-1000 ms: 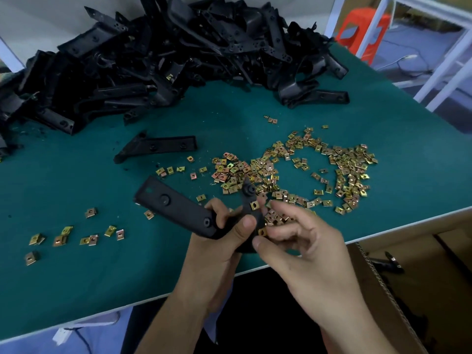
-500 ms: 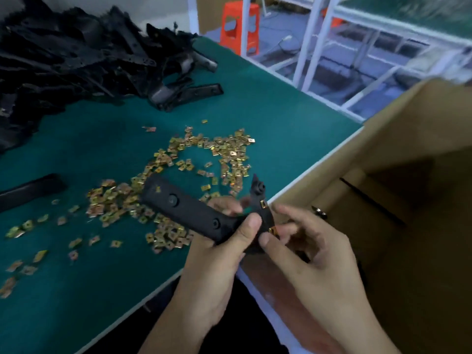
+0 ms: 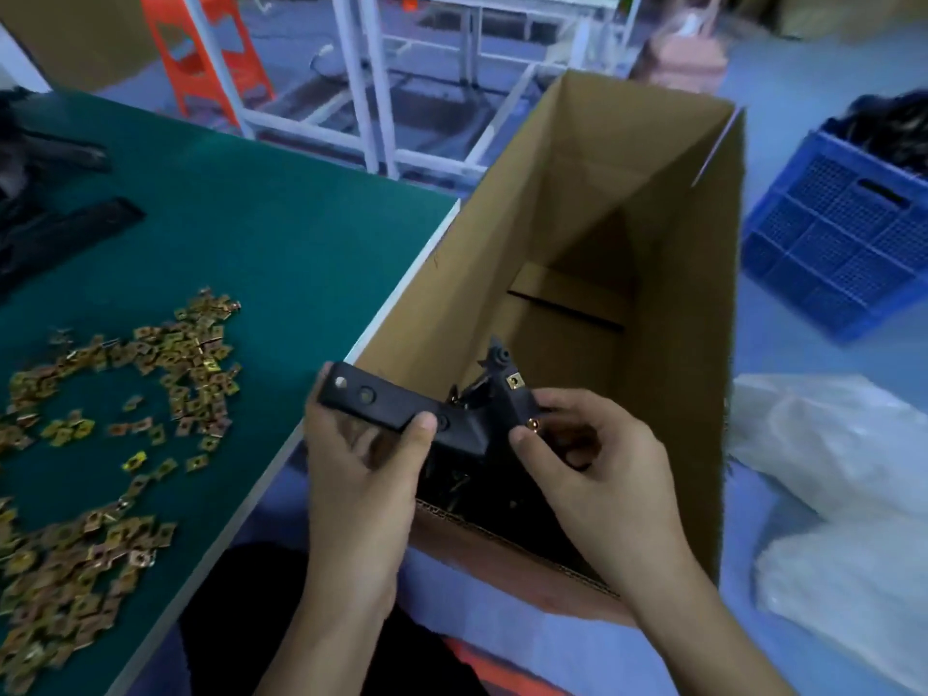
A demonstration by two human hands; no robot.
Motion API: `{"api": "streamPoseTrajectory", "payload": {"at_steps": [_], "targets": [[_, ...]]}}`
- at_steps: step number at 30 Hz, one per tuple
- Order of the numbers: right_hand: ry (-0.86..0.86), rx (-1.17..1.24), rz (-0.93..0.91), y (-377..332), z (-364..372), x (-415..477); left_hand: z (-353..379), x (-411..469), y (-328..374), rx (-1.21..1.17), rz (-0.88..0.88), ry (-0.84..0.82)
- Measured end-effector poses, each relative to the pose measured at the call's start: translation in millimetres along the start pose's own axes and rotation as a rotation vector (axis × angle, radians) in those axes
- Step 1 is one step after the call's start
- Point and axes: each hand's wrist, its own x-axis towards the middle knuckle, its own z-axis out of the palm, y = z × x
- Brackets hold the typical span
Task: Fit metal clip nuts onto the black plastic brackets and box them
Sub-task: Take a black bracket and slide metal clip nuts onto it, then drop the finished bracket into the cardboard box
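Both hands have carried the bracket [image 3: 401,406] from over the table to above the cardboard box [image 3: 648,158] at frame centre; left hand [image 3: 359,459] and right hand [image 3: 590,459] grip it, clip nuts [image 3: 513,380] fitted. Boxing is in hand; next comes lowering and releasing.

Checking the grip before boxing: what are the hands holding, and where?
Both hold one black plastic bracket over the cardboard box: left hand grips its long flat arm, right hand pinches the bent end beside a fitted clip nut.
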Motion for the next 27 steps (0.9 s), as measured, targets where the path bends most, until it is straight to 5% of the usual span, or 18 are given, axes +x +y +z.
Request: {"api": "streamPoseTrajectory", "payload": {"at_steps": [4, 14, 18, 27], "targets": [[-0.044, -0.301, 0.016, 18.5, -11.4, 6.8, -3.0, -0.7, 6.1, 0.243, -0.153, -0.147], [-0.147, -0.227, -0.121, -1.1, 21.5, 3.7, -64.7, -14.3, 27.2, 0.221, -0.023, -0.107], [-0.323, -0.186, -0.275, -35.1, 70.6, -11.7, -122.6, -24.0, 37.3, 0.233, 0.042, 0.109], [-0.862, -0.096, -0.732, -161.9, 230.7, -90.8, -292.2, -71.7, 31.3, 0.446, 0.129, 0.946]]}}
